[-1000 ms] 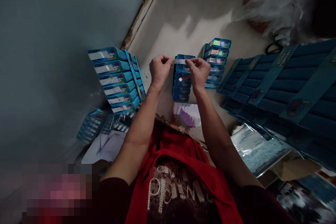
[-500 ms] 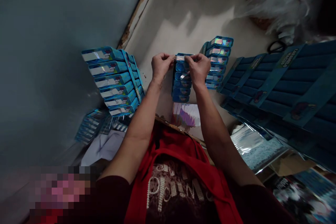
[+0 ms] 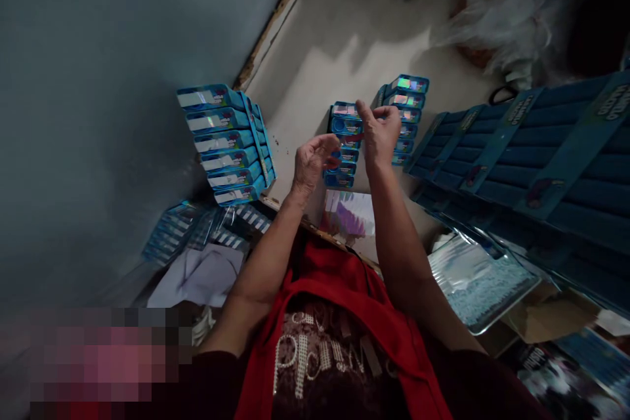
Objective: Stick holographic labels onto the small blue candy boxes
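A column of small blue boxes (image 3: 339,170) stands in front of me, and a shiny silver sticker (image 3: 346,111) lies across the box at its far end. My left hand (image 3: 312,161) is at the column's left side, its fingers partly bent and apart, with the fingertips over the middle boxes. My right hand (image 3: 381,134) is at the right side, thumb and fingers bent together near the far boxes. A small shiny piece may be between the two hands; it is too small to make out.
Blue boxes with silver stickers (image 3: 216,123) are stacked on the left by the wall. A second stickered column (image 3: 408,102) stands behind my right hand. Large blue packs (image 3: 531,151) fill the right. A shiny sheet (image 3: 349,213) lies close to me; clear plastic (image 3: 516,13) is heaped far right.
Both hands have left the silver sticker on the far box. The left hand has come down nearer to me, and the right hand has turned with its thumb raised. The view has shifted slightly.
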{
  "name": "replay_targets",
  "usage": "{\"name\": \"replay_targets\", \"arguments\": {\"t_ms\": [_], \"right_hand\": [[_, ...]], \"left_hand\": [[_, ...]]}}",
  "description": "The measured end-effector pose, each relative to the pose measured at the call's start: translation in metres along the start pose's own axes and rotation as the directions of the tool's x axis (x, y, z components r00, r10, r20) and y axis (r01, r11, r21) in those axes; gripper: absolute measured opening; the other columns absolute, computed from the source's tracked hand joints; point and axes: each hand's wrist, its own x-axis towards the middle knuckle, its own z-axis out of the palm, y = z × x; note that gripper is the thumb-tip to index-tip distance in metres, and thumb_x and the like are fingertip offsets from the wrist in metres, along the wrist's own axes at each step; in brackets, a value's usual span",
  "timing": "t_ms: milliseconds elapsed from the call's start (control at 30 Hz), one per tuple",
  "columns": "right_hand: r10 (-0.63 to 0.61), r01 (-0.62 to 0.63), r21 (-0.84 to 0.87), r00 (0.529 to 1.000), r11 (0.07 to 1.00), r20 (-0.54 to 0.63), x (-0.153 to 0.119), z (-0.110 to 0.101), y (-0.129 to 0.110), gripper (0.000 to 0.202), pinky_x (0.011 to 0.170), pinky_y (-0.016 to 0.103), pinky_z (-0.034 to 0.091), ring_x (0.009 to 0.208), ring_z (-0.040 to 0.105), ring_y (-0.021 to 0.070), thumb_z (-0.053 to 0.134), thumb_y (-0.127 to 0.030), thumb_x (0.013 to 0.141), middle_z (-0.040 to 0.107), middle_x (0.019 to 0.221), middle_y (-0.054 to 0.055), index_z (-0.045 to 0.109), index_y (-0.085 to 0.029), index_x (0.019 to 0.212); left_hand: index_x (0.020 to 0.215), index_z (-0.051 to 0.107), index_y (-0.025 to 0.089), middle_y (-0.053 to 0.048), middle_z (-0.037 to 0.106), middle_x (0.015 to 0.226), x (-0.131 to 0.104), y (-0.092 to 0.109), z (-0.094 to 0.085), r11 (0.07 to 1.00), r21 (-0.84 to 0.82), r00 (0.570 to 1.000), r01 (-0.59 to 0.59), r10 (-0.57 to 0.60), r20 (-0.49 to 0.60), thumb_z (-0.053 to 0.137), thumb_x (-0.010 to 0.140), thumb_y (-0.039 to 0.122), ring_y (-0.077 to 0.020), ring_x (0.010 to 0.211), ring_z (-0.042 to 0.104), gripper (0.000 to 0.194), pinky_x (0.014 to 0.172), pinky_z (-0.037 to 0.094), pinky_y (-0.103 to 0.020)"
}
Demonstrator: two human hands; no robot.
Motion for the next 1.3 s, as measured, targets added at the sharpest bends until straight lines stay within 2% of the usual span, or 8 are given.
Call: {"name": "replay_targets", "arguments": {"t_ms": [100,300,500,700,1000,1133,1233,1300], "right_hand": [[0.087,-0.084,0.071,0.996,0.994,-0.034,-0.008,0.000,-0.003,0.064,0.068,0.032,0.059,0.073,0.057,0.0139,0.076,-0.082,0.085,0.039,0.079,-0.007,0.044,-0.028,0.093],[0.166,-0.190,0.168,0.975,0.967,0.149,-0.025,-0.014,0.006,0.063,0.063,0.031,0.054,0.068,0.060,0.0142,0.098,-0.057,0.063,0.056,0.075,-0.007,0.051,-0.027,0.093],[0.057,-0.056,0.028,0.998,0.998,-0.039,-0.016,0.008,0.026,0.043,0.079,0.034,0.059,0.081,0.069,0.0158,0.085,-0.048,0.081,0.060,0.082,-0.005,0.051,-0.027,0.093],[-0.032,0.021,-0.177,0.998,0.984,-0.060,-0.008,0.015,0.029,0.042,0.083,0.035,0.059,0.083,0.069,0.0164,0.078,-0.059,0.091,0.062,0.088,-0.004,0.054,-0.026,0.102],[-0.102,0.106,-0.410,0.994,0.906,0.033,0.005,0.003,0.045,0.048,0.090,0.038,0.056,0.104,0.067,0.0211,0.066,-0.067,0.101,0.063,0.111,0.005,0.053,-0.022,0.110],[-0.038,0.043,-0.373,0.999,0.927,0.021,-0.009,0.000,0.029,0.030,0.084,0.033,0.052,0.083,0.061,0.0165,0.075,-0.045,0.101,0.058,0.088,-0.003,0.054,-0.025,0.107],[-0.049,0.033,-0.262,0.997,0.965,-0.052,-0.053,-0.025,0.022,0.018,0.079,0.029,0.050,0.077,0.057,0.0149,0.070,-0.031,0.102,0.060,0.083,-0.004,0.054,-0.025,0.098],[-0.050,0.029,-0.258,0.996,0.966,-0.077,-0.094,-0.052,0.033,0.021,0.076,0.031,0.050,0.077,0.058,0.0171,0.069,-0.039,0.102,0.062,0.083,-0.001,0.056,-0.025,0.094]], "left_hand": [[0.094,0.075,0.017,-0.003,0.078,0.084,-0.005,-0.004,0.006,0.997,-0.071,0.999,0.000,-0.002,-0.036,0.097,0.073,0.059,-0.0142,0.066,0.072,0.051,0.064,0.061,-0.026],[0.082,0.071,0.017,0.000,0.073,0.072,0.018,-0.001,-0.018,0.999,0.045,0.998,0.005,-0.003,-0.055,0.096,0.078,0.050,-0.0112,0.058,0.067,0.041,0.056,0.055,-0.021],[0.078,0.070,0.019,0.002,0.067,0.065,0.058,0.009,-0.024,0.929,0.359,0.982,-0.089,0.142,-0.125,0.087,0.086,0.035,-0.0114,0.058,0.064,0.025,0.056,0.049,-0.020],[0.076,0.070,0.019,0.003,0.065,0.063,0.081,0.006,-0.018,0.917,0.394,0.985,-0.059,0.118,-0.126,0.085,0.086,0.027,-0.0112,0.057,0.062,0.021,0.060,0.049,-0.021],[0.084,0.065,0.018,0.001,0.067,0.072,0.099,-0.029,-0.010,0.965,0.155,0.971,0.211,-0.189,-0.148,0.091,0.089,0.043,-0.0118,0.065,0.064,0.036,0.064,0.052,-0.025],[0.102,0.065,0.019,0.004,0.068,0.081,0.077,-0.041,-0.010,0.980,0.172,0.950,0.100,-0.043,-0.309,0.081,0.100,0.034,-0.0065,0.065,0.059,0.023,0.066,0.049,-0.024],[0.102,0.062,0.019,0.003,0.067,0.089,0.025,-0.060,-0.021,0.962,0.268,0.891,-0.042,0.158,-0.426,0.066,0.109,0.030,-0.0061,0.072,0.060,0.014,0.074,0.051,-0.023],[0.096,0.061,0.019,0.001,0.069,0.091,-0.013,-0.082,-0.028,0.948,0.317,0.870,-0.026,0.177,-0.460,0.070,0.105,0.029,-0.0096,0.083,0.064,0.016,0.084,0.053,-0.025]]}}
